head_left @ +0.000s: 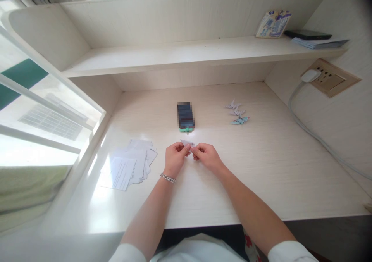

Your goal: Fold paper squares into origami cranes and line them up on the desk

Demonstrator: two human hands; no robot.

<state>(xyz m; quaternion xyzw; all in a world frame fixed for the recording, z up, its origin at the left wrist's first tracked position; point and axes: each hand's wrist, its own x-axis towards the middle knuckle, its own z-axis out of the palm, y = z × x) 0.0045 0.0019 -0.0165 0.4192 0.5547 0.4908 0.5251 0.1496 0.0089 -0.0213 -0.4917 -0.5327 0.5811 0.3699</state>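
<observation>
Both hands meet over the middle of the desk, pinching a small folded piece of white paper [187,142] between thumbs and fingers. My left hand [176,157], with a chain bracelet at its wrist, is closed on the paper's left side. From the right, my right hand [207,156] is closed on its other edge. The fingers cover the paper's lower part. Just beyond the hands lies a dark phone [185,115], its screen blurred out, with a green piece at its near end. Loose sheets of printed paper [128,165] lie overlapping to the left.
Several folded paper cranes [240,120] stand on the desk at the back right. Above, a shelf [174,56] holds a patterned packet [273,24] and a dark flat object [308,34]. A charger [310,75] sits in the right wall socket, its cable [316,136] hanging along the wall.
</observation>
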